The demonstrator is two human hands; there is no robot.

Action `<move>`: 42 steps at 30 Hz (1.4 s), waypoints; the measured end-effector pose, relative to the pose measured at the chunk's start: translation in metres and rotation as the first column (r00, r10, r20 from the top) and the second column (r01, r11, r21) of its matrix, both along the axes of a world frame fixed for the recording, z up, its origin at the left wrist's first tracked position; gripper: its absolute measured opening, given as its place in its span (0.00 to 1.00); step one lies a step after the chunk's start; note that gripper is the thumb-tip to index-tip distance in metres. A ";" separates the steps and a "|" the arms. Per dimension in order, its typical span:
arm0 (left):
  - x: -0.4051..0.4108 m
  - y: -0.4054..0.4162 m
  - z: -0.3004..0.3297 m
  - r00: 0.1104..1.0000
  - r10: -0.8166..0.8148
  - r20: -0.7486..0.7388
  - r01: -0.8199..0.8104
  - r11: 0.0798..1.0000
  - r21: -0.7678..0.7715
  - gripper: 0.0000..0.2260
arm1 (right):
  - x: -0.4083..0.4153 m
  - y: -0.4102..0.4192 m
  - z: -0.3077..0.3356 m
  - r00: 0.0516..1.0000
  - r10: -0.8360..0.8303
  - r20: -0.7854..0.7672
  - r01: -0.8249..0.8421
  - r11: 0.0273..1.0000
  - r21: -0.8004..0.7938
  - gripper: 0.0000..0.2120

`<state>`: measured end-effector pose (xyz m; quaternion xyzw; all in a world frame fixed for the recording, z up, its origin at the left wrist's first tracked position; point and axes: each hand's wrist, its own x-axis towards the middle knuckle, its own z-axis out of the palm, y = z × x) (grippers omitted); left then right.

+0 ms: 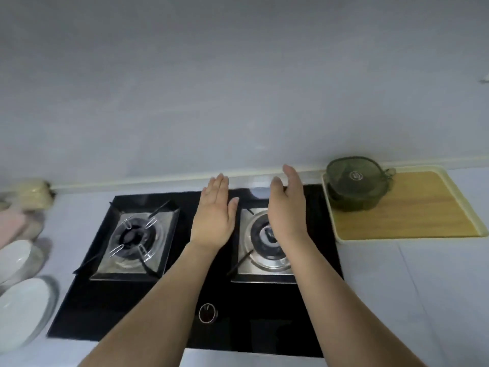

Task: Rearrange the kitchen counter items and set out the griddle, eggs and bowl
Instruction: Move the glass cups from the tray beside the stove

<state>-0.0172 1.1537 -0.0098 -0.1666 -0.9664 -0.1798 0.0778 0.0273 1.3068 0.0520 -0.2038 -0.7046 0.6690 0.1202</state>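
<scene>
Both of my hands hover over the black glass gas stove (119, 313). My left hand (215, 213) is flat with straight fingers, between the two burners, and holds nothing. My right hand (287, 207) is edge-on with straight fingers above the right burner (260, 245), also empty. White bowls or plates (22, 305) are stacked at the left edge of the counter. A dark green lidded container (354, 186) stands on a wooden board (412, 210) at the right. No griddle or eggs are in view.
The left burner (132, 237) has a metal pot stand. A round knob (208, 313) sits at the stove's front centre. Pinkish and beige items (29, 200) lie at the far left by the wall. A grey wall runs behind the counter.
</scene>
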 end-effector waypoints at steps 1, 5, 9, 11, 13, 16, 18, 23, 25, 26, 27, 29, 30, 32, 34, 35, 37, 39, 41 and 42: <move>0.005 -0.014 0.001 1.000 0.018 -0.002 -0.018 1.000 -0.001 0.27 | 0.001 -0.011 -0.001 1.000 0.019 -0.021 -0.019 0.999 0.026 0.21; 0.034 -0.099 0.015 0.983 0.184 -0.019 -0.183 0.982 0.040 0.25 | 0.012 -0.088 0.003 0.980 0.185 -0.070 -0.173 0.974 0.142 0.21; 0.072 -0.179 0.027 0.951 0.305 -0.051 -0.301 0.951 0.070 0.25 | 0.031 -0.164 0.011 0.935 0.344 -0.080 -0.321 0.922 0.214 0.23; 0.091 -0.220 0.032 0.932 0.356 -0.066 -0.349 0.933 0.089 0.24 | 0.042 -0.203 0.016 0.912 0.403 -0.083 -0.375 0.897 0.234 0.23; 0.111 -0.263 0.036 0.905 0.419 -0.073 -0.410 0.905 0.118 0.24 | 0.054 -0.246 0.021 0.886 0.456 -0.086 -0.429 0.876 0.221 0.23; 0.146 -0.332 0.042 0.857 0.511 -0.070 -0.493 0.851 0.182 0.24 | 0.076 -0.317 0.026 0.859 0.509 -0.064 -0.487 0.848 0.206 0.22; 0.171 -0.377 0.044 0.829 0.556 -0.061 -0.533 0.819 0.215 0.24 | 0.091 -0.365 0.026 0.825 0.562 -0.064 -0.538 0.814 0.217 0.22; 0.235 -0.493 0.047 0.742 0.669 -0.051 -0.645 0.732 0.219 0.23 | 0.138 -0.494 0.028 0.705 0.708 -0.042 -0.684 0.695 0.220 0.23; 0.256 -0.527 0.051 0.715 0.697 -0.059 -0.674 0.709 0.209 0.24 | 0.152 -0.532 0.029 0.656 0.754 -0.033 -0.730 0.646 0.224 0.24; 0.265 -0.541 0.053 0.700 0.711 -0.068 -0.687 0.697 0.206 0.24 | 0.157 -0.547 0.030 0.636 0.771 -0.029 -0.747 0.624 0.229 0.24; 0.274 -0.558 0.054 0.680 0.730 -0.069 -0.706 0.677 0.207 0.24 | 0.161 -0.564 0.030 0.614 0.789 -0.025 -0.764 0.601 0.235 0.23; 0.286 -0.586 0.055 0.640 0.765 -0.065 -0.740 0.637 0.216 0.24 | 0.165 -0.591 0.030 0.583 0.812 -0.028 -0.787 0.573 0.231 0.23; 0.290 -0.597 0.054 0.623 0.780 -0.060 -0.754 0.619 0.219 0.24 | 0.165 -0.601 0.030 0.573 0.819 -0.026 -0.794 0.563 0.229 0.23; 0.292 -0.621 0.047 0.594 0.803 -0.044 -0.778 0.588 0.222 0.24 | 0.161 -0.628 0.028 0.558 0.830 -0.004 -0.809 0.545 0.223 0.22; 0.288 -0.639 0.040 0.583 0.812 -0.025 -0.789 0.573 0.223 0.24 | 0.154 -0.650 0.027 0.542 0.840 0.009 -0.821 0.527 0.219 0.22; 0.284 -0.648 0.037 0.579 0.815 -0.018 -0.793 0.568 0.221 0.24 | 0.149 -0.661 0.026 0.526 0.850 0.009 -0.830 0.512 0.221 0.22; 0.272 -0.667 0.035 0.563 0.826 -0.017 -0.805 0.552 0.218 0.24 | 0.135 -0.684 0.023 0.486 0.874 0.008 -0.853 0.472 0.223 0.22; 0.261 -0.687 0.037 0.550 0.835 -0.019 -0.813 0.541 0.218 0.24 | 0.117 -0.709 0.024 0.463 0.886 0.014 -0.863 0.446 0.238 0.22; 0.252 -0.708 0.041 0.540 0.841 -0.019 -0.821 0.532 0.210 0.24 | 0.099 -0.730 0.028 0.453 0.891 0.008 -0.863 0.436 0.254 0.22; 0.247 -0.722 0.044 0.530 0.848 -0.018 -0.828 0.522 0.203 0.24 | 0.090 -0.742 0.031 0.454 0.891 0.009 -0.864 0.437 0.251 0.21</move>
